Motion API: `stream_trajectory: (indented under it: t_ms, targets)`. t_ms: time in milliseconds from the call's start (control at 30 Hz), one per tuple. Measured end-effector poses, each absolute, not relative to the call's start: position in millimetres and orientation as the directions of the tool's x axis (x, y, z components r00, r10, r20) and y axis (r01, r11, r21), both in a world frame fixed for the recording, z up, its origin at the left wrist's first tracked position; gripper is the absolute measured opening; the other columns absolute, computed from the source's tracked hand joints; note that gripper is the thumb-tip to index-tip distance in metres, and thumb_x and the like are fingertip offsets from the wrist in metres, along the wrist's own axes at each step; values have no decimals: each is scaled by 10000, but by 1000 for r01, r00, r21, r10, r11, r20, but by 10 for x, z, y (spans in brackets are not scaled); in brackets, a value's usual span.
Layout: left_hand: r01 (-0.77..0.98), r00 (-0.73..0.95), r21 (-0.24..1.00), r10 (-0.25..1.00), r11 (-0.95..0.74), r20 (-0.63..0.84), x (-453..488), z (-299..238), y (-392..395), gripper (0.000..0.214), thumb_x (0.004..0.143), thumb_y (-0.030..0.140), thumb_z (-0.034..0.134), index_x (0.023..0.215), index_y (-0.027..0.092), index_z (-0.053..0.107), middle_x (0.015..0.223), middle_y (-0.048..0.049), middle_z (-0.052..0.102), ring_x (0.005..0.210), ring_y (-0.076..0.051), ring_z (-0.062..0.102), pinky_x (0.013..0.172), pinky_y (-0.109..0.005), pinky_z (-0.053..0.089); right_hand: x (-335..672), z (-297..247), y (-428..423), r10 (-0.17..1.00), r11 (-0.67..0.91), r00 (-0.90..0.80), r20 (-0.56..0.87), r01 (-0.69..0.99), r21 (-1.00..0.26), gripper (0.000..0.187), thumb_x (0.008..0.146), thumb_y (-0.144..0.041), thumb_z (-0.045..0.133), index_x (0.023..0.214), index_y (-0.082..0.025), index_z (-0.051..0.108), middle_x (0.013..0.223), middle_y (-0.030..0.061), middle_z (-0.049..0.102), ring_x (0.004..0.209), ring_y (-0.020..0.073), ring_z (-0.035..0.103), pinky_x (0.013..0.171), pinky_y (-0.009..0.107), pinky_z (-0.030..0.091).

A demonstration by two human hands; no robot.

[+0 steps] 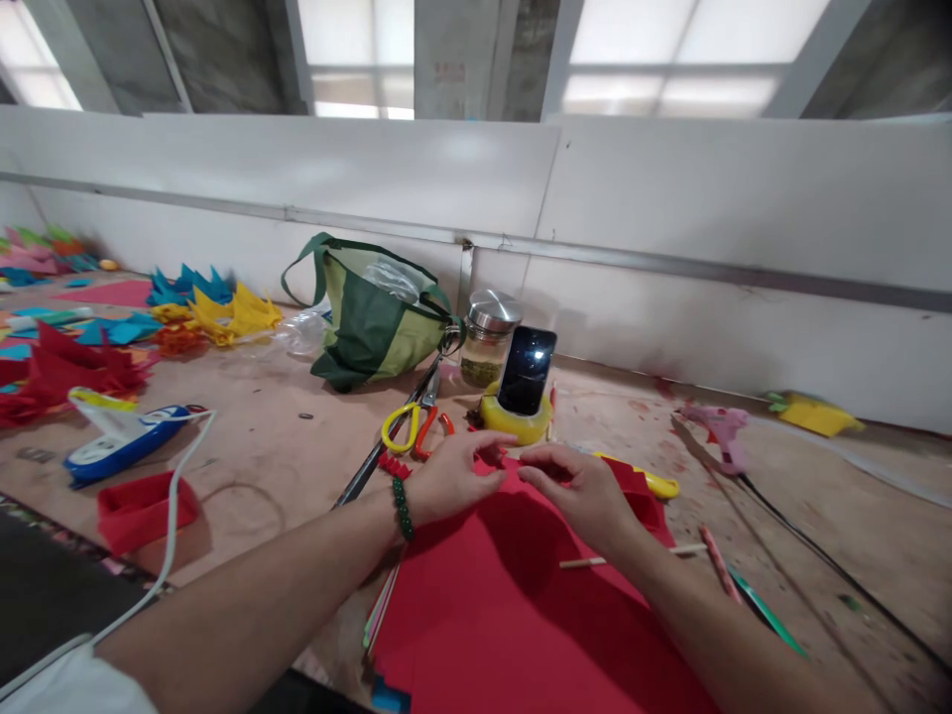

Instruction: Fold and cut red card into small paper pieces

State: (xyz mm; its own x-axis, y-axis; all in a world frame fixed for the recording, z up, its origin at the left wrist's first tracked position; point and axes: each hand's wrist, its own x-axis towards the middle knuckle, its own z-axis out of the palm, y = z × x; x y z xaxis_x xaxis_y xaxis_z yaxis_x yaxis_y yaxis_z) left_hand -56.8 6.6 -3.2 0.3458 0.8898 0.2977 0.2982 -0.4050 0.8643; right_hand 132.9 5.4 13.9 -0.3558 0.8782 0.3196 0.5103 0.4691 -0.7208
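My left hand [457, 479], with a green bead bracelet [403, 508] at its wrist, is closed in a pinch over the far edge of a stack of red sheets [476, 605]. Facing it, my right hand [578, 488] is closed too, thumb against fingers. A bit of red sheet material [509, 463] shows between the two sets of fingertips; its full shape is hidden. Under my right hand lies a thin wooden stick [582, 563]. Just beyond my left hand are yellow-and-orange-handled scissors [406, 426]. Folded red pieces [641, 496] sit beside my right hand.
A phone [527, 370] leans on a yellow holder [513, 421] before a lidded jar [487, 342]. A green bag [379, 317] stands behind. A pink glue gun [721, 431] with a cord lies right. At left are a blue-and-white corded tool [134, 441], a red band [145, 511] and colourful cutouts [234, 312].
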Motion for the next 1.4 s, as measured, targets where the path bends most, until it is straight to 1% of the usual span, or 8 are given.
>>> stream_trajectory:
  t_ms: [167, 300, 467, 633, 867, 1000, 1100, 1400]
  targets:
    - [300, 285, 894, 926, -332, 248, -613, -67, 132, 356, 646, 84, 631, 985, 156, 710, 971, -79, 699, 887, -196, 619, 810, -283, 465, 1352, 42, 72, 879, 468, -431, 202, 707, -530, 159, 829, -240, 547, 844, -205, 701, 819, 26, 714, 769, 182, 640, 709, 299, 478]
    - [245, 110, 925, 957, -289, 269, -688, -9, 232, 308, 703, 77, 552, 975, 138, 684, 940, -76, 689, 865, -172, 609, 755, -253, 464, 1353, 20, 54, 894, 442, -415, 170, 753, -487, 149, 807, -259, 578, 834, -193, 708, 784, 51, 710, 744, 206, 632, 677, 318, 466]
    - [155, -49, 955, 963, -254, 265, -770, -22, 344, 291, 783, 134, 496, 1038, 138, 636, 979, -74, 667, 874, -144, 596, 802, -258, 456, 1397, 150, 50, 900, 424, -292, 324, 762, -490, 255, 843, -315, 538, 1039, -191, 645, 965, 77, 698, 724, 185, 626, 665, 318, 482]
    - [121, -16, 964, 970, -237, 241, -708, -25, 306, 186, 748, 149, 582, 911, 132, 670, 905, -71, 683, 834, -153, 606, 794, -269, 464, 1450, 277, 71, 846, 493, -242, 475, 696, -523, 223, 874, -304, 491, 993, -185, 638, 877, 58, 686, 662, 157, 592, 569, 271, 469]
    - [183, 72, 951, 968, -250, 241, -594, -27, 195, 145, 707, 107, 605, 830, 139, 674, 804, -46, 681, 742, -147, 600, 674, -236, 459, 1434, 191, 82, 821, 552, -341, 459, 679, -484, 222, 875, -323, 492, 1001, -199, 626, 897, 62, 672, 587, 145, 575, 549, 281, 482]
    - [193, 112, 953, 971, -232, 213, -578, -89, 216, 207, 644, 0, 544, 740, 147, 654, 754, -20, 656, 735, -135, 578, 693, -227, 445, 1398, 31, 138, 793, 609, -497, 353, 669, -425, 367, 832, -327, 567, 1188, -241, 581, 1151, 86, 637, 857, 218, 640, 781, 377, 511]
    - [179, 90, 965, 980, -190, 177, -598, -107, 247, 223, 642, -4, 517, 737, 153, 645, 761, -17, 642, 747, -135, 559, 697, -231, 430, 1375, -50, 164, 819, 571, -514, 255, 690, -445, 336, 796, -261, 590, 1129, -254, 633, 1136, 69, 665, 1016, 268, 616, 844, 419, 495]
    - [-13, 195, 998, 979, 65, -62, -576, -71, 175, 138, 749, 252, 610, 819, 138, 645, 633, 18, 559, 531, -72, 472, 487, -173, 340, 1357, 42, 104, 880, 464, -384, 279, 573, -676, 199, 798, -272, 589, 957, -235, 702, 895, 37, 729, 703, 186, 654, 625, 311, 526]
